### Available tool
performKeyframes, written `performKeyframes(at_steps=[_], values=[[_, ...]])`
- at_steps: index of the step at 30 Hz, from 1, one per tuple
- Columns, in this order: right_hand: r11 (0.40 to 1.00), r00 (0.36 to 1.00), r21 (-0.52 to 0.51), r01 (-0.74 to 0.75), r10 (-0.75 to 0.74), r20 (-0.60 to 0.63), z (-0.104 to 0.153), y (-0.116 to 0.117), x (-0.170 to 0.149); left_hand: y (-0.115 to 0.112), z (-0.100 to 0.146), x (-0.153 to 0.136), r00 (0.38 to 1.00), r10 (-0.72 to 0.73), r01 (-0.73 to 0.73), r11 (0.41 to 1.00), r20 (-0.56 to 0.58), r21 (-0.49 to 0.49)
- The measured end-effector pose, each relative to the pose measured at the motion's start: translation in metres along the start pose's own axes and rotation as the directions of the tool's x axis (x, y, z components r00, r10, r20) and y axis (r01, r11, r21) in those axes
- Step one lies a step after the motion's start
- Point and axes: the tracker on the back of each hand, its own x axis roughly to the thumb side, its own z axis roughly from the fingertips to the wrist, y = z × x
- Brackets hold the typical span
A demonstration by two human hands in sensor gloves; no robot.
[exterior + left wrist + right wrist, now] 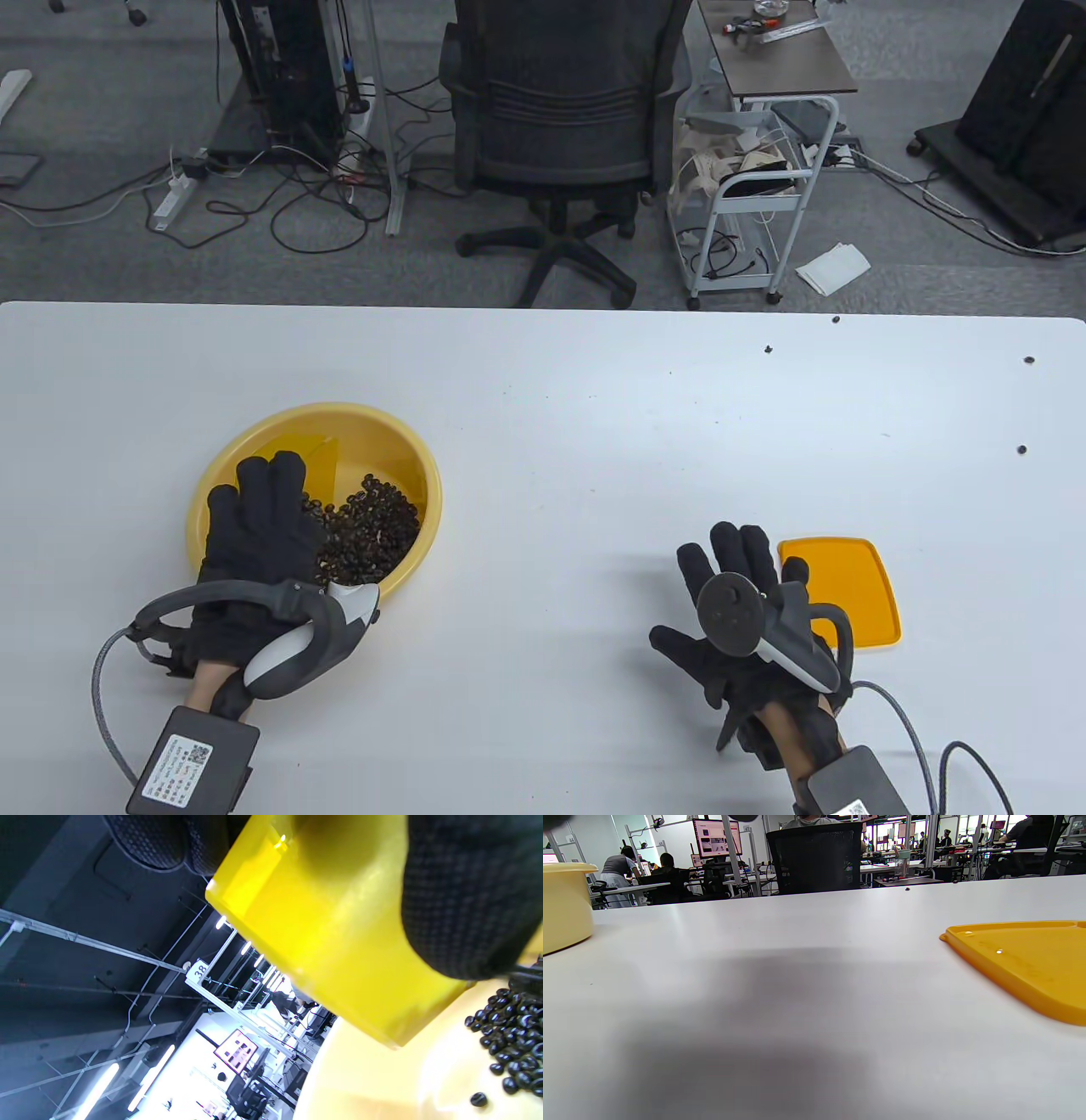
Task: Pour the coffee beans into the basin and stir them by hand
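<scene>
- The coffee beans point(369, 533) lie heaped in the yellow basin point(407, 458), just right of the left hand point(254, 531) and partly under its fingers.
- The left hand is curled round a clear yellow box point(322, 933), tipped over the basin; in the left wrist view the gloved fingers point(471, 891) wrap its wall, and its open end points down at the beans point(513, 1035) (a few lie loose on the basin floor).
- In the table view the box point(318, 458) shows just beyond the fingertips, inside the basin.
- The right hand point(734, 620) hovers well to the right of the basin, fingers spread and straight, holding nothing.
- An orange lid point(848, 586) lies flat on the white table point(594, 407), just right of that hand and partly under it.
- A few stray beans point(1021, 449) sit far beyond the right hand, near the table's far right corner.
</scene>
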Motion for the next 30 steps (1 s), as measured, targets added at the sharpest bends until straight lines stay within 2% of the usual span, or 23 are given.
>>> performKeyframes(at_steps=[12,22,24,26,27,30], values=[[1.0,1.0,0.01,-0.006,0.006,-0.006,0.0,0.001,0.0,0.007,0.004,0.007,0.978,-0.208,0.204,0.975,0.028,0.091],[1.0,1.0,0.016,-0.012,0.012,-0.011,0.0,0.002,0.0,0.021,0.002,0.002,0.955,-0.297,0.292,0.947,0.017,0.134],[1.0,1.0,0.018,-0.01,0.01,-0.013,0.0,0.002,0.0,0.022,0.0,-0.005,0.974,-0.225,0.226,0.967,-0.018,0.121],[1.0,1.0,0.019,-0.007,0.007,-0.015,0.0,0.002,-0.001,0.021,-0.004,-0.02,0.993,-0.033,0.042,0.996,-0.111,0.073],[1.0,1.0,0.019,-0.005,0.005,-0.017,0.0,0.002,-0.001,0.02,-0.006,-0.027,0.987,0.045,-0.037,0.998,-0.154,0.056],[1.0,1.0,0.022,0.003,-0.002,-0.023,0.0,0.002,-0.002,0.009,-0.011,-0.055,0.916,0.265,-0.267,0.963,-0.302,0.033]])
